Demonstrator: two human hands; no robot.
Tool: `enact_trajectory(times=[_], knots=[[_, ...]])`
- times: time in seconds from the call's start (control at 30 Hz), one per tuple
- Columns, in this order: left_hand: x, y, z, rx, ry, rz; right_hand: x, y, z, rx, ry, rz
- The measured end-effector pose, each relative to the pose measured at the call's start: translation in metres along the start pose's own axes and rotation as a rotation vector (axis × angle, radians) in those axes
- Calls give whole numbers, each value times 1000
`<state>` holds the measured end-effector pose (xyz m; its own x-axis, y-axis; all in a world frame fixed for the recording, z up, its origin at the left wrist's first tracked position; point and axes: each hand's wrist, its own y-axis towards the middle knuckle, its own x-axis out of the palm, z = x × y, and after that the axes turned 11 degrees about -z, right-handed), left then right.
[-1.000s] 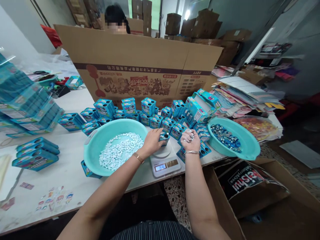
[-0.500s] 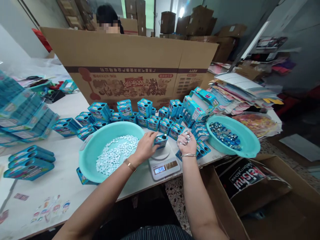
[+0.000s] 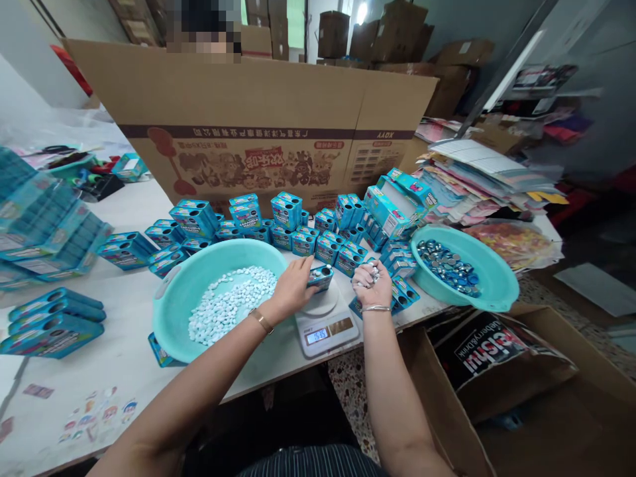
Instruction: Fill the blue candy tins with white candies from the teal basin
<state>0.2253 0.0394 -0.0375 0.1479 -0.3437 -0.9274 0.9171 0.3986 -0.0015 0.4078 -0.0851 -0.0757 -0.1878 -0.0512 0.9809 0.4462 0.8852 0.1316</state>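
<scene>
My left hand [image 3: 292,283] is closed on the near end of a small blue candy box [image 3: 322,278], which rests on the round plate of a digital scale [image 3: 344,336]. White candies show at the box's top opening. To the right of the scale, my right hand [image 3: 373,285] is curled palm up around several small white candies [image 3: 370,273]. A turquoise basin [image 3: 173,298] stands left of the scale, with many white candies [image 3: 233,305] lying in it. The scale's display is lit, but its digits are hard to read.
Rows of blue boxes [image 3: 285,212] stand behind the basin, before a tall cardboard sheet [image 3: 238,86]. On the right is a second basin [image 3: 497,285] holding shiny blue lids. Stacked boxes [image 3: 44,218] occupy the left. An open carton [image 3: 551,424] sits below the table's right edge.
The view has shifted slightly. My left hand stays on the box and my right hand still holds the candies, both almost in the same place. The display digits look different.
</scene>
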Motion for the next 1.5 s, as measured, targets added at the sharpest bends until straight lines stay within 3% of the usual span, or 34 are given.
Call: enact_trajectory(times=[0.07, 0.17, 0.3, 0.4, 0.5, 0.57, 0.63, 0.77, 0.83, 1.03, 1.2, 1.43, 1.5], knots=[[1, 0, 0, -100, -28, -54, 0, 0, 0, 3, -10, 0], [3, 2, 1, -137, -118, -71, 1, 1, 1, 16, -36, -19], [-10, -5, -1, -92, -378, 136, 10, 0, 0, 20, -53, -54], [-43, -27, -6, -67, -589, 312, 16, -1, 3, 26, -42, -49], [-87, -58, -14, -39, -714, 404, 20, 2, 11, 39, -46, -50], [-110, -77, -26, -36, -661, 464, 20, 5, 20, 61, -57, -57], [-121, -92, -44, -77, -450, 439, 21, 9, 28, 78, -57, -48], [-113, -113, -86, -263, 0, 50, 25, 12, 39, 94, -60, -31], [-108, -121, -100, -307, 61, -40, 28, 11, 41, 89, -80, -28], [-117, -139, -113, -288, 40, 102, 37, 8, 41, 66, -117, 15], [-101, -140, -117, -366, 40, 24, 36, 5, 42, 69, -97, 37], [-103, -137, -113, -277, -100, 185, 32, -2, 31, 41, -119, 16], [-102, -134, -111, -275, -119, 174, 31, -3, 29, 32, -133, 7]])
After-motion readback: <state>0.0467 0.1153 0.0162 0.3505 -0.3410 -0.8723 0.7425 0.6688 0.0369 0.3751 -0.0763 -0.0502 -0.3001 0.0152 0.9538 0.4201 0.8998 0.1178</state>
